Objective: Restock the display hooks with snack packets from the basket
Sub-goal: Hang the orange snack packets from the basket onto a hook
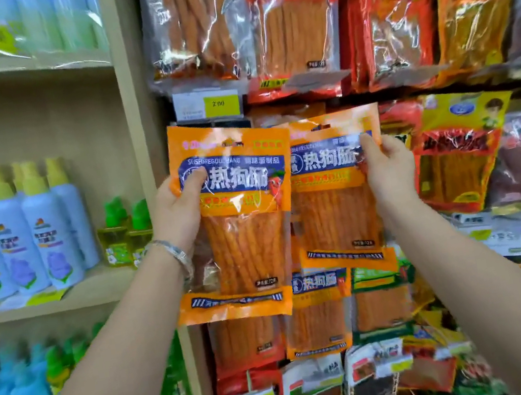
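I hold two orange snack packets with blue labels and clear windows of orange sticks up against the hanging display. My left hand (181,208) grips the left packet (240,228) by its left edge, thumb on the blue label. My right hand (387,171) grips the right packet (333,205) by its right edge, thumb on its label. The left packet overlaps the right one's left side. More packets of the same kind (317,312) hang just below. The hooks are hidden behind the packets. No basket is in view.
Other snack packets fill the display above (290,18), to the right (455,163) and below. A yellow price tag (218,103) reads 2.00. A wooden upright (133,97) separates shelves of spray bottles (15,233) on the left.
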`<state>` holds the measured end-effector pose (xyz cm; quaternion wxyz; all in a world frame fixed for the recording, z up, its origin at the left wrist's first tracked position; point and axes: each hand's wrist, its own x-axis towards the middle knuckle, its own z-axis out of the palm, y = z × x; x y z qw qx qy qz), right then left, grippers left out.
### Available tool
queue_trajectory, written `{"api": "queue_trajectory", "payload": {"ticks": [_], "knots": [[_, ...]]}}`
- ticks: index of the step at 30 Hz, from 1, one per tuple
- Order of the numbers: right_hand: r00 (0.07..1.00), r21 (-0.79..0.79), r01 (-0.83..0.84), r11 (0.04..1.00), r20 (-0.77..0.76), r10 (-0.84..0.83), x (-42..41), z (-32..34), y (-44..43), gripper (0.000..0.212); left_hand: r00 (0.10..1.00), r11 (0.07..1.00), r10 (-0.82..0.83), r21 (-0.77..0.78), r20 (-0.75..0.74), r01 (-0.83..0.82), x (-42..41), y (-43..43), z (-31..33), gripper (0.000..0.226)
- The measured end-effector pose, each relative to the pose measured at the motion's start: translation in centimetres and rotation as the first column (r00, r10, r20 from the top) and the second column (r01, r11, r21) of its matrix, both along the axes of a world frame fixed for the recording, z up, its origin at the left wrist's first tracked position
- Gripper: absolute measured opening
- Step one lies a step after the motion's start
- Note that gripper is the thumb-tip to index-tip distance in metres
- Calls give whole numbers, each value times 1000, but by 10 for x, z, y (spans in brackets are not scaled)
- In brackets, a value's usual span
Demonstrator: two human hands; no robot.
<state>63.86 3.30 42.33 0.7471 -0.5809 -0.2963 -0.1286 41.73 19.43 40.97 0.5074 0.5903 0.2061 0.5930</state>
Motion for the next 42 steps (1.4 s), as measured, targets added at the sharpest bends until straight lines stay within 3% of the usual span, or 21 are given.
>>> {"api": "queue_trajectory", "payload": {"ticks": [6,12,15,22,25,26,28,31,33,37,39,42], "knots": [[982,105,-147,984,-103,157,15,26,27,33,996,997,-81,19,30,80,29,6,11,12],[960,120,-189,975,-186,209,35,34,50,44,996,996,-90,22,9,90,50,12,14,18],[968,77,-165,983,-179,177,44,32,58,35,996,996,-86,19,-15,86,58,15,13,13],[998,-131,23,991,-48,-30,64,27,74,25,992,1000,-2,13,-127,3,73,12,12,29],[998,-86,42,995,-49,-47,64,21,76,34,991,1000,-12,21,-136,15,81,12,10,20],[999,-61,32,998,-39,-35,62,20,75,36,990,999,-12,28,-143,16,84,9,11,23],[1000,-56,6,998,-4,-6,57,16,73,29,986,1000,-28,7,-165,29,88,2,15,55],[974,-5,-220,975,-50,220,48,17,71,30,981,997,-75,-47,-176,67,93,-10,22,88],[922,19,-371,929,-112,370,45,19,68,32,981,996,-83,-43,-176,77,98,-12,24,74],[914,29,-400,916,-63,401,49,24,62,31,976,991,-130,21,-172,136,107,-13,28,34],[928,3,-373,928,21,373,51,26,58,27,979,985,-127,97,-159,143,111,-14,32,33],[946,13,-285,959,165,279,57,30,53,25,983,951,-126,267,-132,157,115,-12,37,62]]}}
